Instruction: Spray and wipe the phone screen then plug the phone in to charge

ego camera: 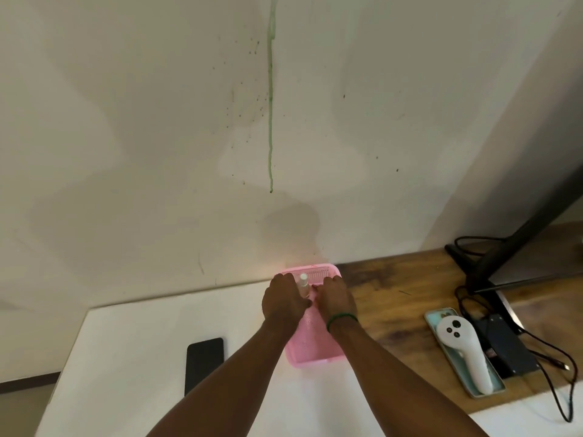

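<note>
Phone (204, 364), a flat black slab with rounded corners and a dark glossy face, lies on the smooth white tabletop (132, 335) to the left of my left forearm, well apart from both hands.

By my judgement the task is at its very first step, fetching the spray; nothing looks sprayed, wiped or plugged in yet.

Both my hands reach into the far end of a pink plastic basket (315, 354), shallow and rectangular, with slotted, latticed walls. A small spray bottle (303, 283), slim, pale and round-capped, stands upright between them.

My left hand (284, 302) is right against the bottle, its back to the camera. The fingers are hidden, so I cannot tell whether it grips the bottle or only sits beside it. My right hand (336, 299), with a green band (342, 318) on the wrist, bends its fingers down into the basket; whether they hold anything I cannot tell.

The next move likely calls for a firm wrap round the narrow bottle, a straight lift over the basket wall, then a carry left to the phone.

To the right, on a grainy brown wooden desk (394, 298), a white moulded controller (463, 351) rests on a pale green case (437, 316), near loose black cables (555, 383).
</note>
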